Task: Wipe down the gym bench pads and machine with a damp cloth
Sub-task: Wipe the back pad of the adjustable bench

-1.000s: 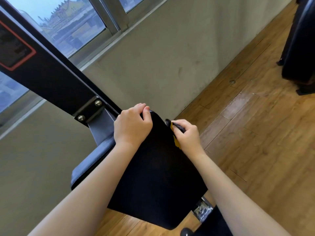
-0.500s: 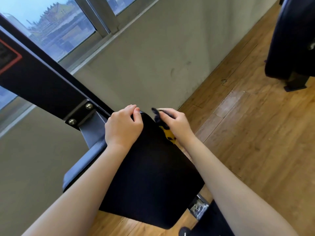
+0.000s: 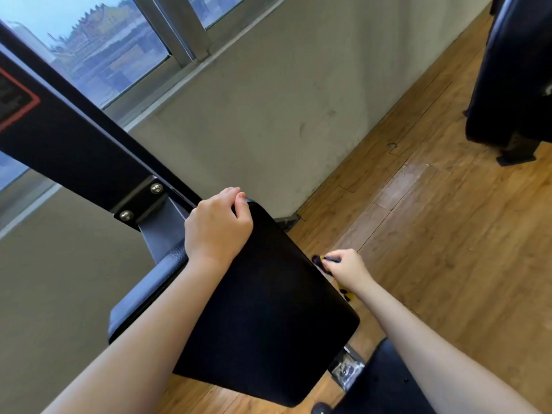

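Overhead, the head view looks down on a black padded vinyl bench pad [image 3: 268,309] tilted across the middle of the picture, its matte top facing the camera and its rounded corners catching little light. The left hand [image 3: 218,225] curls over the pad's far upper edge, fingers wrapped round the rim and thumb on top, gripping it. The right hand [image 3: 346,268] is just off the pad's right-hand side, lower than the left, its fingers pinched round a dark cloth with yellow patches [image 3: 324,262]; the cloth is bunched against the pad's side edge, and a further scrap of it shows below the wrist.

Behind the left hand a thick black steel machine beam [image 3: 74,150] runs diagonally, joined by a bolted black bracket [image 3: 140,201] to a grey upright. A second blue-grey padded cushion [image 3: 143,291] lies beneath the left forearm.

Beyond stands a plain grey-beige wall [image 3: 268,100] with faint scuffs, topped by a metal-framed window [image 3: 119,46] showing rooftops outside. Warm brown wooden plank flooring [image 3: 448,234] fills the right side, and another dark piece of equipment [image 3: 513,70] stands at the upper right.
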The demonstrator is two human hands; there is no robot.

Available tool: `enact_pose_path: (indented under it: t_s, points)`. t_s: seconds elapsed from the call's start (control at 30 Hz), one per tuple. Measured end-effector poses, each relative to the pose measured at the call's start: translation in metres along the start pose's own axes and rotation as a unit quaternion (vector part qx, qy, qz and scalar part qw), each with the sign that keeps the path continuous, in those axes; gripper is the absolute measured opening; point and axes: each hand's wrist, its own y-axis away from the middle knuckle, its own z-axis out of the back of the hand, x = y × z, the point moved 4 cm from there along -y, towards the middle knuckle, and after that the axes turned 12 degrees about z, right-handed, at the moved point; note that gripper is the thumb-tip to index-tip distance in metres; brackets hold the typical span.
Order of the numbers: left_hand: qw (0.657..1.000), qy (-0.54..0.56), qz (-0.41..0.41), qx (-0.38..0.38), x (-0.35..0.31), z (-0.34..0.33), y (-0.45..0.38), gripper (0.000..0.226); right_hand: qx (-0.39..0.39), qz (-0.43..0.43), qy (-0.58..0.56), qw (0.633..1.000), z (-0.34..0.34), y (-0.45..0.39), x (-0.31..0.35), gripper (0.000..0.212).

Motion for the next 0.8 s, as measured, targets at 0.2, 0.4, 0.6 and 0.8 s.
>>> enact_pose_path:
  t_s: [0.2,0.4,0.6,0.8]
  points:
    - [1.0,-0.009,-0.013,-0.001,0.001,-0.002,-0.002,0.031,-0.112,0.266,-0.158,0.944,-0.012,0.0,0.142,0.017]
    - [0.998,-0.026,-0.042,-0.025,0.004,-0.005,-0.004,0.046,-0.122,0.153,-0.093,0.976,-0.025,0.02,0.018,0.027]
    - [0.998,-0.036,-0.049,-0.025,0.004,-0.006,-0.003,0.047,-0.013,-0.04,0.03,0.999,-0.016,0.005,-0.063,0.016]
    - [0.998,-0.038,-0.048,-0.023,0.003,-0.005,-0.002,0.044,-0.109,0.225,-0.145,0.957,-0.019,-0.002,0.084,0.019]
